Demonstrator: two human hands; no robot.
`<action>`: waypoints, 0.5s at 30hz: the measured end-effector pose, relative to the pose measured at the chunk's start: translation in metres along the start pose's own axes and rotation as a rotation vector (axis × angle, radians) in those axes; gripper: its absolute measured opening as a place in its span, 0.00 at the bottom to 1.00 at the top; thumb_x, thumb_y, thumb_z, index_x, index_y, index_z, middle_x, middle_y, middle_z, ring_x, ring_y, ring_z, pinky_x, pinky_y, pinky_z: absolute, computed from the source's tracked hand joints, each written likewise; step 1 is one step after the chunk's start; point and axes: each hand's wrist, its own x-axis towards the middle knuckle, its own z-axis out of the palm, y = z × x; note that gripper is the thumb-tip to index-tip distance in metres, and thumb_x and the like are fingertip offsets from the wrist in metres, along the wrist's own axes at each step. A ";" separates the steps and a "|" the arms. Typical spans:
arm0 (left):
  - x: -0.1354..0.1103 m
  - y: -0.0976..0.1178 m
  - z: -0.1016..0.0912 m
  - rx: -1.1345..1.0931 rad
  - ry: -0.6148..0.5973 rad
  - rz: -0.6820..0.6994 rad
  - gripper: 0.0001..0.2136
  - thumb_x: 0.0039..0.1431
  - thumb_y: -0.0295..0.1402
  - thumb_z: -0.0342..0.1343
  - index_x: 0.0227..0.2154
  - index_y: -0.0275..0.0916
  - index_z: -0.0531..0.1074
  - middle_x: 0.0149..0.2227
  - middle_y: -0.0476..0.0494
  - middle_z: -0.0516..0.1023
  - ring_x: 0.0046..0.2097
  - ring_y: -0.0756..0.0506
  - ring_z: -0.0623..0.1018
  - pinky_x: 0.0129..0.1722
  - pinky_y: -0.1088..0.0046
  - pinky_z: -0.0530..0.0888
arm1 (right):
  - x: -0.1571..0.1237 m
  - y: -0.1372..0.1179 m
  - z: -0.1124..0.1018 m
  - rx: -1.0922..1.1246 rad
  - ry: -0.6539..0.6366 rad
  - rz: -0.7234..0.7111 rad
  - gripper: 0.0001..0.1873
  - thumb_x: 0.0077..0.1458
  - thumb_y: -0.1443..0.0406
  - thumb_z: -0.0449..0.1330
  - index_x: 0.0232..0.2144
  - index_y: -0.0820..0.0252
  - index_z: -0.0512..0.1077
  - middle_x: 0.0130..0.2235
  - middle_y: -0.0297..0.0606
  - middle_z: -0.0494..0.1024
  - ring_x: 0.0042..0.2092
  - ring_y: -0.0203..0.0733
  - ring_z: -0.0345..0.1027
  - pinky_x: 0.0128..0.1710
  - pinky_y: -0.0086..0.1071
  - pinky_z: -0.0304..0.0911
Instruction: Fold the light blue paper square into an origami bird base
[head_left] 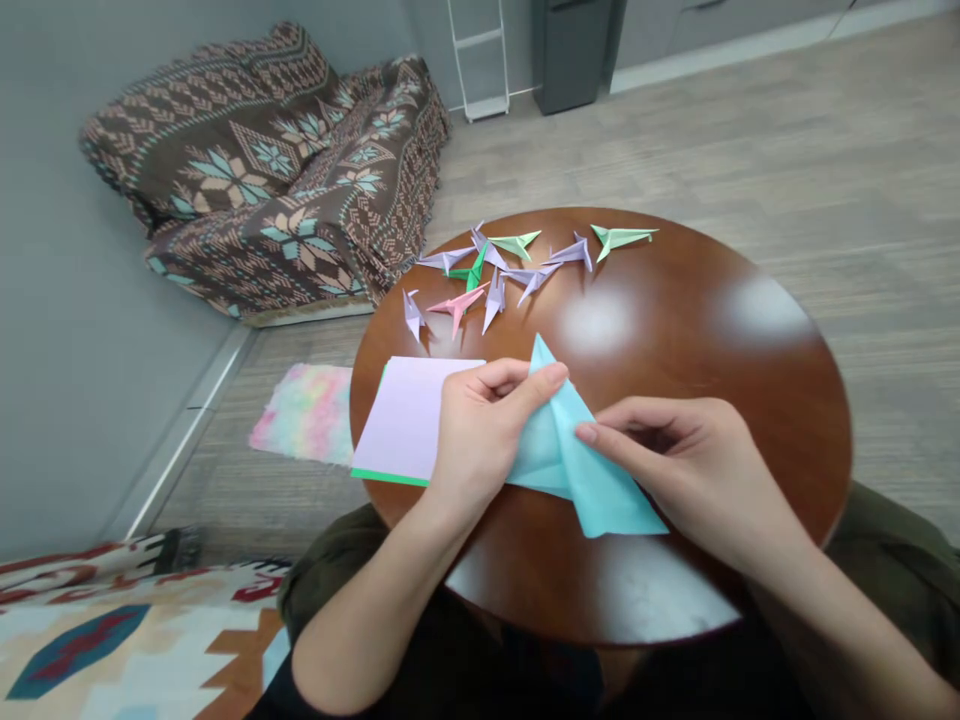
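My left hand (pixel 480 425) pinches the light-blue paper (pixel 607 485) near its narrow tip, thumb on the upper face, other fingers partly hidden behind. My right hand (pixel 697 455) pinches the right edge partway down, thumb set close to the bent index finger. The paper is located between my hands, over the near half of the round table (pixel 675 350); I cannot tell whether its underside touches the surface. Its long axis runs obliquely: the sharp tip points away from me and slightly left, the wide end toward me and right. The sheet is thin and matte, with a long tapered flap overlying a broader layer. The tabletop is glossy brown. It carries angular folded paper birds (pixel 531 281) beyond my hands and, at left, a flat paper stack (pixel 401 410), lilac above green
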 end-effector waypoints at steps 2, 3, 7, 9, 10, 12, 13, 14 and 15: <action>0.001 0.000 0.000 -0.003 0.008 -0.001 0.13 0.52 0.42 0.74 0.27 0.36 0.82 0.24 0.49 0.80 0.26 0.51 0.74 0.27 0.76 0.70 | -0.001 -0.001 0.000 -0.028 -0.007 -0.014 0.09 0.58 0.60 0.70 0.28 0.58 0.84 0.26 0.34 0.83 0.27 0.37 0.74 0.24 0.26 0.64; 0.001 0.000 0.000 -0.004 0.004 -0.008 0.14 0.52 0.43 0.74 0.27 0.36 0.82 0.24 0.49 0.79 0.26 0.51 0.74 0.27 0.76 0.69 | -0.001 -0.001 -0.001 -0.043 -0.006 -0.020 0.10 0.59 0.60 0.69 0.28 0.58 0.84 0.26 0.33 0.83 0.27 0.37 0.74 0.24 0.26 0.64; 0.001 0.001 0.000 0.020 0.001 -0.021 0.15 0.51 0.44 0.74 0.26 0.36 0.82 0.24 0.48 0.79 0.25 0.51 0.72 0.25 0.75 0.68 | -0.002 -0.002 -0.001 -0.081 -0.011 -0.036 0.11 0.60 0.60 0.68 0.28 0.59 0.83 0.26 0.34 0.82 0.26 0.37 0.72 0.23 0.26 0.64; 0.000 0.001 0.000 0.033 0.005 -0.005 0.15 0.51 0.44 0.74 0.25 0.37 0.82 0.24 0.49 0.79 0.25 0.52 0.72 0.25 0.76 0.67 | -0.002 -0.002 -0.001 -0.083 -0.020 -0.036 0.11 0.60 0.60 0.68 0.28 0.59 0.83 0.26 0.34 0.82 0.26 0.37 0.71 0.24 0.26 0.64; 0.000 0.002 0.000 0.033 0.004 0.000 0.14 0.51 0.44 0.74 0.26 0.37 0.82 0.24 0.49 0.79 0.25 0.52 0.72 0.25 0.76 0.67 | -0.002 -0.002 -0.002 -0.083 -0.025 -0.036 0.11 0.61 0.60 0.67 0.28 0.59 0.83 0.26 0.34 0.82 0.26 0.37 0.71 0.24 0.26 0.64; 0.000 0.001 -0.001 0.028 -0.003 0.000 0.14 0.52 0.44 0.73 0.26 0.37 0.83 0.24 0.49 0.79 0.26 0.51 0.73 0.26 0.75 0.68 | -0.003 -0.002 -0.002 -0.085 -0.038 -0.037 0.12 0.61 0.60 0.67 0.29 0.58 0.83 0.26 0.34 0.82 0.26 0.37 0.71 0.24 0.26 0.64; 0.000 0.001 -0.001 0.024 -0.007 -0.002 0.14 0.52 0.44 0.73 0.27 0.37 0.83 0.24 0.48 0.79 0.26 0.50 0.74 0.27 0.75 0.69 | -0.003 -0.002 -0.003 -0.087 -0.042 -0.040 0.12 0.62 0.60 0.66 0.29 0.58 0.83 0.26 0.34 0.82 0.26 0.37 0.71 0.24 0.26 0.64; 0.001 0.001 -0.002 0.019 -0.010 -0.004 0.14 0.52 0.44 0.73 0.27 0.37 0.83 0.24 0.48 0.79 0.27 0.50 0.74 0.28 0.75 0.70 | -0.003 -0.002 -0.003 -0.090 -0.046 -0.042 0.12 0.62 0.60 0.66 0.29 0.59 0.83 0.26 0.34 0.82 0.26 0.37 0.72 0.24 0.26 0.64; 0.001 0.001 -0.002 0.015 -0.012 -0.004 0.13 0.52 0.44 0.73 0.27 0.37 0.83 0.25 0.48 0.80 0.27 0.49 0.75 0.28 0.74 0.71 | -0.002 -0.002 -0.003 -0.094 -0.047 -0.042 0.13 0.62 0.59 0.65 0.29 0.59 0.83 0.26 0.34 0.82 0.26 0.37 0.72 0.24 0.26 0.64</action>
